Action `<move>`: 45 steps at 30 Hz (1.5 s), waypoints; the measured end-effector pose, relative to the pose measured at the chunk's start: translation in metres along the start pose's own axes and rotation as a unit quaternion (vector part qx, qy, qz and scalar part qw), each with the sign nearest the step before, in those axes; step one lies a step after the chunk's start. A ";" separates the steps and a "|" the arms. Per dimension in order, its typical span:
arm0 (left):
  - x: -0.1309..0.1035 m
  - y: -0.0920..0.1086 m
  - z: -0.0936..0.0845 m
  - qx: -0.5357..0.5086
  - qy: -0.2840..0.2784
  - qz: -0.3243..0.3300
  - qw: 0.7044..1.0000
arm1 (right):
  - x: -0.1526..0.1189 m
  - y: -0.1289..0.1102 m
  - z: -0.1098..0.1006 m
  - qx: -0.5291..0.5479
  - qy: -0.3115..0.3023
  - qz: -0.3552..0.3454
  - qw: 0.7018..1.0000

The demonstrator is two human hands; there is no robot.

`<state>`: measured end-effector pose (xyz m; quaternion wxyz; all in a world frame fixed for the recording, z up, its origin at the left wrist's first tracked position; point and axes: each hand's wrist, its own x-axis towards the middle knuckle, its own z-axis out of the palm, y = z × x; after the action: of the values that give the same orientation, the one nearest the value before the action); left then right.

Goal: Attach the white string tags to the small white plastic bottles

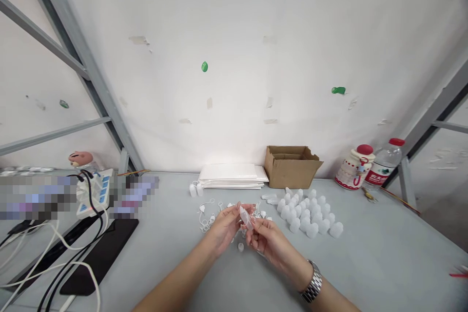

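Your right wrist, nearest, wears a metal-band watch (pixel 312 282). Just ahead, a small white piece (pixel 241 247) sits on the grey table (pixel 226 282), below your hands. Your right hand (pixel 268 241) grips the lower end of a small translucent tube (pixel 245 218); your left hand (pixel 224 228) pinches its upper end. Tube's tilted, held above the table. Beyond, white corded parts (pixel 202 208) lie loose; rounded white pieces (pixel 312 230) stand grouped right of your hands. Farther: white flat stack (pixel 229 171), open cardboard box (pixel 290 175) beside it, both near the wall (pixel 234 83).
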<state>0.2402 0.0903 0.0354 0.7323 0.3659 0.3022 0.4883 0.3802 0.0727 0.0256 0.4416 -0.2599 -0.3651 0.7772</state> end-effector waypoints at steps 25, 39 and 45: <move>-0.004 0.004 0.004 -0.032 -0.084 -0.007 0.996 | 0.001 -0.008 0.005 0.033 -0.003 -0.010 0.999; 0.000 0.000 0.000 -0.039 -0.027 -0.007 0.999 | 0.000 0.001 0.001 0.009 -0.010 -0.010 1.000; -0.002 -0.001 0.002 -0.100 -0.061 -0.031 0.993 | 0.000 0.000 0.004 0.010 -0.009 -0.021 1.000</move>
<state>0.2418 0.0874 0.0360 0.7971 0.3106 0.2180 0.4697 0.3772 0.0716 0.0283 0.4568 -0.2405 -0.3668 0.7739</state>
